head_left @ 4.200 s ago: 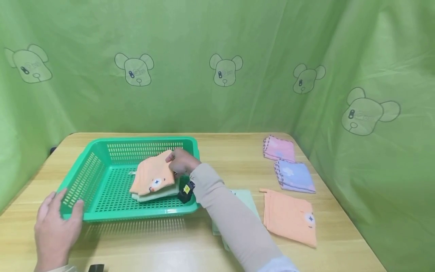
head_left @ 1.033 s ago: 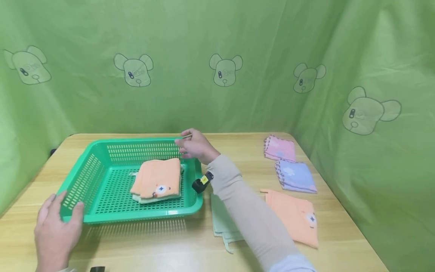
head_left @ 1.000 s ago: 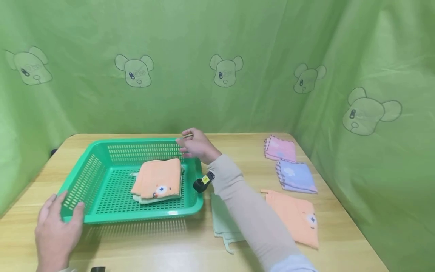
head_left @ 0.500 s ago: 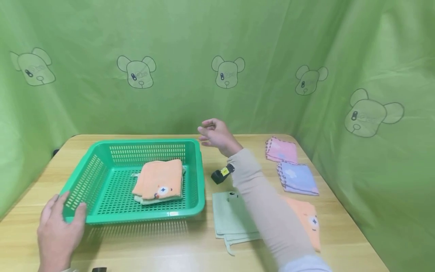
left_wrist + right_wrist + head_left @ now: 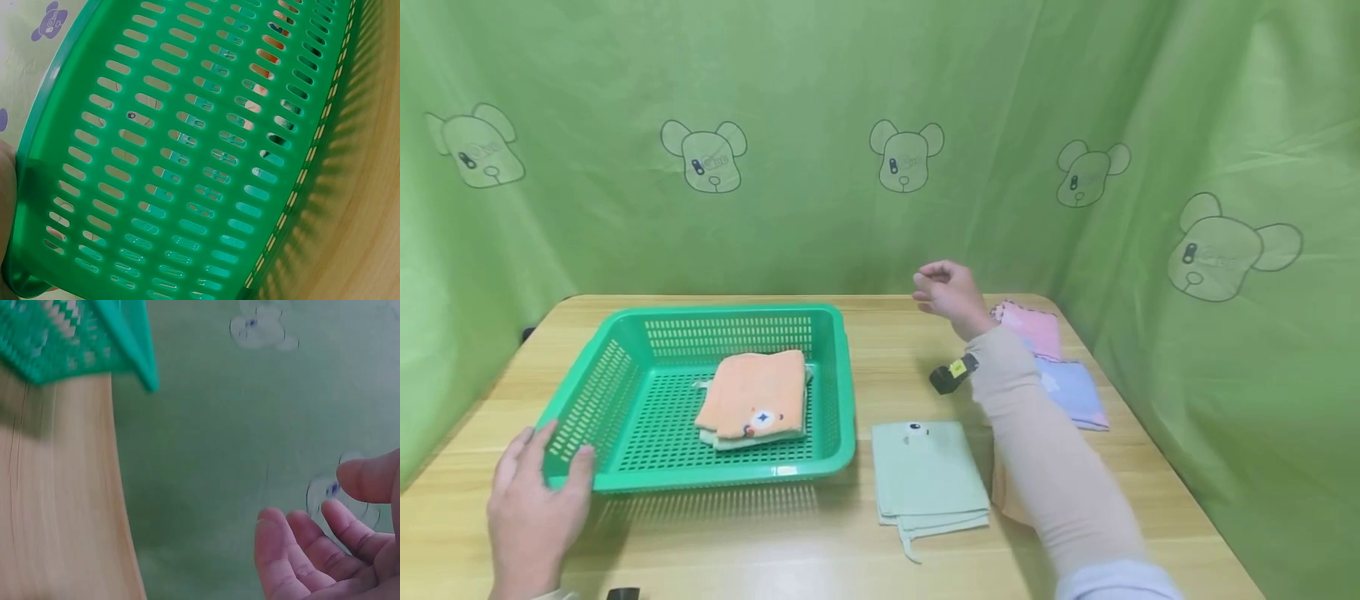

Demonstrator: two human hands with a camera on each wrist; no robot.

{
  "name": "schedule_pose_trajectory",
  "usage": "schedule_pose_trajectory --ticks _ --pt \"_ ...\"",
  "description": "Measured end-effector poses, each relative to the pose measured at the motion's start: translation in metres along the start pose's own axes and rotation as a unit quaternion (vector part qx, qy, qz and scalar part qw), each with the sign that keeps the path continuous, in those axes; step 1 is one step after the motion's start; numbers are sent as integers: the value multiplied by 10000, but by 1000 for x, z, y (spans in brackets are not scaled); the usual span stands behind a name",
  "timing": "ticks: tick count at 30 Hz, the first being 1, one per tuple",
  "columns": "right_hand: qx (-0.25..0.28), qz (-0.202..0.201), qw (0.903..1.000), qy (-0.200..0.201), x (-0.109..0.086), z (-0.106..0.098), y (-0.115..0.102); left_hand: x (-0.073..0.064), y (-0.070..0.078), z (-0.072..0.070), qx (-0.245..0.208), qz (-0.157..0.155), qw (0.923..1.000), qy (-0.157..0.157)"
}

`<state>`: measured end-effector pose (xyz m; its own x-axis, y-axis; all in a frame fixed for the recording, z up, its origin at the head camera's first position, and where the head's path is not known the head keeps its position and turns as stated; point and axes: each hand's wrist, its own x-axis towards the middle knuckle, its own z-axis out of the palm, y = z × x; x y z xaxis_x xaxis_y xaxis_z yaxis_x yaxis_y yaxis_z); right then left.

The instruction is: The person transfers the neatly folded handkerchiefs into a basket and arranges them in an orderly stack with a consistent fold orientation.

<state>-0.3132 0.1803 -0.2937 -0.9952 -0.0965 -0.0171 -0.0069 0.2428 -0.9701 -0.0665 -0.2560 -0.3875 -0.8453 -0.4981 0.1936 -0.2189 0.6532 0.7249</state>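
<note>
My left hand (image 5: 538, 508) holds the near left corner of a green plastic basket (image 5: 718, 482), thumb at the front rim and fingers on the left side. Inside the basket, a folded orange towel (image 5: 756, 387) with a bear face lies on a pale green one (image 5: 730, 444). Nothing is in my right hand (image 5: 953, 296), which hovers over the back right of the table with loosely bent fingers, also seen in the right wrist view. Closest to it is a folded pink towel (image 5: 1033, 327), partly behind the wrist.
A blue-purple folded towel (image 5: 1078, 392) lies nearer than the pink one. A folded light green towel (image 5: 928, 475) lies right of the basket; an orange towel (image 5: 1009, 492) is mostly hidden under my right forearm. Green curtains (image 5: 805, 242) surround the wooden table (image 5: 760, 550).
My right hand has let go of the orange towel in the basket, lifted over the rim and moved right towards the pink towel. My left hand stays at the basket corner.
</note>
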Motion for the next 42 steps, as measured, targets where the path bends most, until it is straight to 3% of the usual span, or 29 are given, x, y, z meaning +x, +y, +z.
schedule_pose_trajectory --ticks 6,15,22,35,42 --pt "-50 155 9992 366 9 -36 21 0 1 0 16 -93 9999 -62" --pt "-686 515 9937 718 8 -79 45 -1 -1 -1 20 -216 9997 -72" --pt "-1259 755 9838 1027 12 -105 67 -1 1 -1 -6 -230 9997 -73" --pt "-1263 1196 9739 1460 19 -154 109 2 1 1 9 5 10000 92" --pt "-1918 1600 9551 1592 10 -172 127 1 0 2 1 34 9999 132"
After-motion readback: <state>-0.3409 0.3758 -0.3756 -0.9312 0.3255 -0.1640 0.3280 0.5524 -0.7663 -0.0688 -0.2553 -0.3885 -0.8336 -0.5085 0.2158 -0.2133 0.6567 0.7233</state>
